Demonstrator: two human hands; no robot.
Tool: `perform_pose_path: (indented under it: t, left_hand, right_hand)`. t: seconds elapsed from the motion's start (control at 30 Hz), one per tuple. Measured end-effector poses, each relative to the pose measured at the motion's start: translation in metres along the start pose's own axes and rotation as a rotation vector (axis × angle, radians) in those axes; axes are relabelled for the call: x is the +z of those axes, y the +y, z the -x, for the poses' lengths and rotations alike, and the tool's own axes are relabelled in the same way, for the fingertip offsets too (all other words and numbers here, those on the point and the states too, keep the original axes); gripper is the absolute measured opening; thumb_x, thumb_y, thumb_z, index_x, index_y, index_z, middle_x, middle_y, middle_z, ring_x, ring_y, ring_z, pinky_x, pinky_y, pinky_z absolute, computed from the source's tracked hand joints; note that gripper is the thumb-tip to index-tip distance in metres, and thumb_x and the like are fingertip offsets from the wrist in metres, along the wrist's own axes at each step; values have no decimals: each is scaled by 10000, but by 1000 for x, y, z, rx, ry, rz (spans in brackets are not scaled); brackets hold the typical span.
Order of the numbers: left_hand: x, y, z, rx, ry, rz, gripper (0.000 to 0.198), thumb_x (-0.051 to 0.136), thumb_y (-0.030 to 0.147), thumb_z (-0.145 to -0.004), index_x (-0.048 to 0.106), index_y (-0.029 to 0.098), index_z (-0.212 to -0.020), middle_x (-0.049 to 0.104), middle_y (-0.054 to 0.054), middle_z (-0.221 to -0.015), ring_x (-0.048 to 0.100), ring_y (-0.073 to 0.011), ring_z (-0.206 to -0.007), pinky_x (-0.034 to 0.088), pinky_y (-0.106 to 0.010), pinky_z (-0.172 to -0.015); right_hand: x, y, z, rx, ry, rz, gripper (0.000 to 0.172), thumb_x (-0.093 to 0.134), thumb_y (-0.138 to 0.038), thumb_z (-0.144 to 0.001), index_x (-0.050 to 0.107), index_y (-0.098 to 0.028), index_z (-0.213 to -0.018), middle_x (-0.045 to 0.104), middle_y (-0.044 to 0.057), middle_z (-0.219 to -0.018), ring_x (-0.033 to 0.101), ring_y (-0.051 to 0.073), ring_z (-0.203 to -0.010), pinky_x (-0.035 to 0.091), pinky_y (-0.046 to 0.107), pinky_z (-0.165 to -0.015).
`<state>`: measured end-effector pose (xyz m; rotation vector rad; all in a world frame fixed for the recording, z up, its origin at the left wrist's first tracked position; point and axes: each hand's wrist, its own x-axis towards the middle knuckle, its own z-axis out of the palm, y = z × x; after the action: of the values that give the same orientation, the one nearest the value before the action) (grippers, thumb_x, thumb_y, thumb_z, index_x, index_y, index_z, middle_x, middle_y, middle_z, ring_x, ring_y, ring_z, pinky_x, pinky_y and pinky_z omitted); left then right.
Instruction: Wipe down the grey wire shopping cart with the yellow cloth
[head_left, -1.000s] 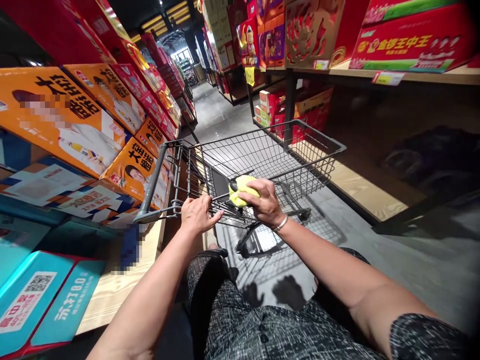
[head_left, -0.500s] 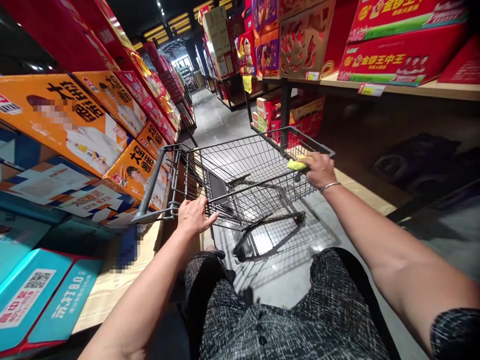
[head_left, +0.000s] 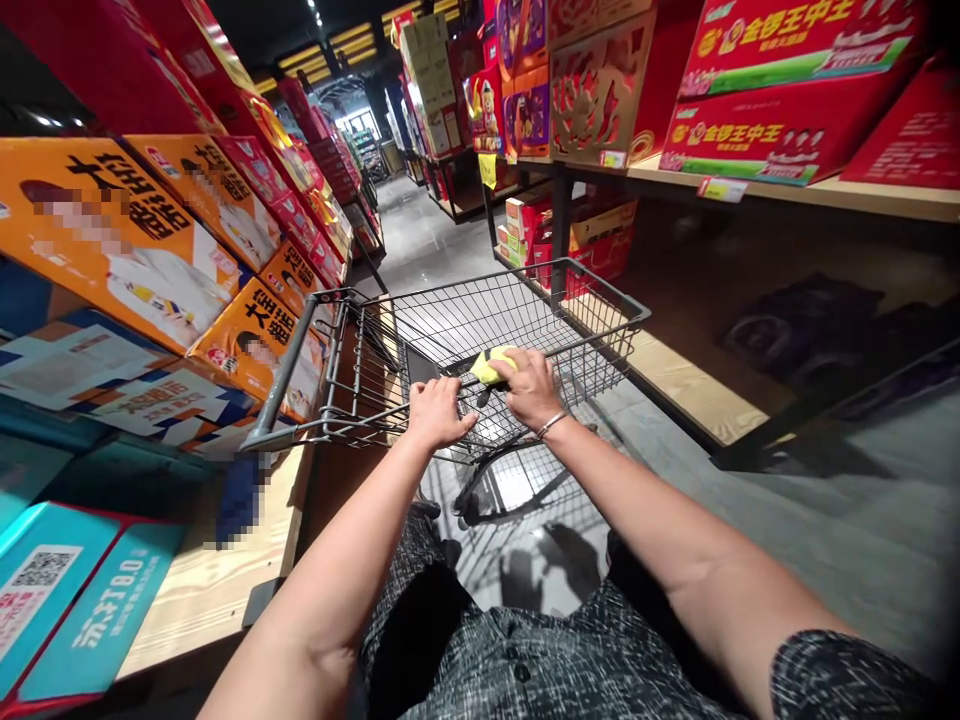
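A dark wire shopping cart (head_left: 600,331) stands sideways in front of me, its grey handle (head_left: 283,378) on the left. My left hand (head_left: 439,413) is closed over the near top rail of the basket. Close beside it on the same rail, my right hand (head_left: 534,390) presses a yellow cloth (head_left: 491,366) with a dark patch against the metal. The fingers of the right hand are curled round the cloth, which partly hides the rail. Through the mesh the basket shows no goods.
Orange cartons (head_left: 127,240) and a turquoise box (head_left: 90,610) sit on a wooden shelf at the left. Red boxes (head_left: 750,130) line a shelf at the right, above a lower wooden board (head_left: 675,380). The tiled aisle (head_left: 427,235) runs away ahead between the displays.
My right hand has slid the yellow cloth left along the rail, close to my left hand. My left hand has shifted a little to the right, still on the rail.
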<state>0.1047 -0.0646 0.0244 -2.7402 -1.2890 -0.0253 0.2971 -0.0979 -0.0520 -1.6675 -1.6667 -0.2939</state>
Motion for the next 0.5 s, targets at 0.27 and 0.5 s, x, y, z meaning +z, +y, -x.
perform_pose_path:
  t: [0.27, 0.5]
  left_hand:
    - [11, -5, 3, 19, 109, 85, 399, 624, 446, -823, 596, 230, -1157, 695, -88, -1147, 564, -303, -1194, 204, -538, -1187]
    - [14, -7, -12, 40, 97, 79, 404, 540, 292, -818, 590, 232, -1214, 682, -91, -1179, 537, -294, -1243, 175, -525, -1208]
  right_hand:
    - [-23, 87, 0, 135, 10, 44, 556, 551, -47, -720, 725, -280, -1193, 583, 75, -1320, 434, 309, -1130, 395, 459, -917]
    - [-8, 74, 4, 42, 108, -43, 464, 553, -79, -814, 705, -278, -1205, 539, 81, -1280, 453, 282, -1157, 441, 454, -1000]
